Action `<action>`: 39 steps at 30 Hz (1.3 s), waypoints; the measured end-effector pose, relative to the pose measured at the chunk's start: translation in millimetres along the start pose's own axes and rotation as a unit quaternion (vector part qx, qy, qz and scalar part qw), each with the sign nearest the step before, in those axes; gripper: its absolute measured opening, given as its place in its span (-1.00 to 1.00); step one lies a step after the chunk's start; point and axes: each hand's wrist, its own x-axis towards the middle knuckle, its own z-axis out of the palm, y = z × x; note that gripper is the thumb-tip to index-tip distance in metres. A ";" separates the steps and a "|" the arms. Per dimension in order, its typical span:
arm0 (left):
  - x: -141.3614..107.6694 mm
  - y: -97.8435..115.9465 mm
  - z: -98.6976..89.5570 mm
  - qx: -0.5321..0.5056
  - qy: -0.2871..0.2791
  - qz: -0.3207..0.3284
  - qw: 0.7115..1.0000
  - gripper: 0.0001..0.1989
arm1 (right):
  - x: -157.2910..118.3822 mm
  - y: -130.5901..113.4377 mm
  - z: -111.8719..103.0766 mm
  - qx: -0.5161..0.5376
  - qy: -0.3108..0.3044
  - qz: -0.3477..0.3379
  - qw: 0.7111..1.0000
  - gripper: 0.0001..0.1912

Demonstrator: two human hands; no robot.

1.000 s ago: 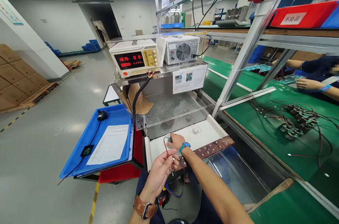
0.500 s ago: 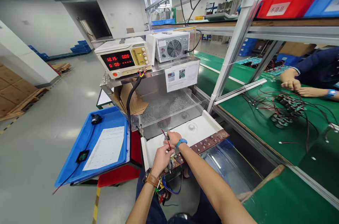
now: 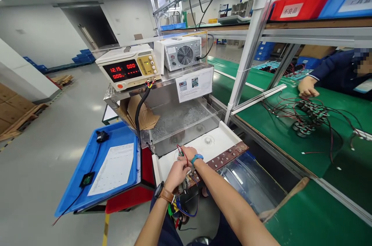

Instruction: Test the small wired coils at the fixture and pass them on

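Note:
My right hand (image 3: pixel 190 154), with a blue band at the wrist, is closed around a small green circuit board (image 3: pixel 181 153) over the white fixture (image 3: pixel 217 135). A red wire (image 3: pixel 186 156) loops up from the board and runs down to my left hand (image 3: pixel 176 173), whose fingers are pinched on it. Just below both hands lies a brown terminal strip (image 3: pixel 225 158) with rows of metal studs. Clips and coloured leads (image 3: pixel 183 210) hang under its left end. The wire's end is hidden by my fingers.
Behind the fixture stands a power supply (image 3: pixel 125 68) with red digits, beside a fan-cooled unit (image 3: pixel 183 55). A blue tray (image 3: pixel 114 131) on the left holds a paper and corded parts. To the right, a co-worker's hand (image 3: pixel 308 87) rests near bundled wired parts (image 3: pixel 312 116) on a green bench.
My view has shifted slightly to the right. The red wire now bends in a loop down to my left fingers. One of the co-worker's hands is no longer seen beside the other.

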 end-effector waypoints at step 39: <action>4.1 24.1 -8.7 0.048 -0.023 -0.048 0.997 -0.76 | 1.1 -4.3 3.0 -0.001 0.008 0.000 1.000 -0.70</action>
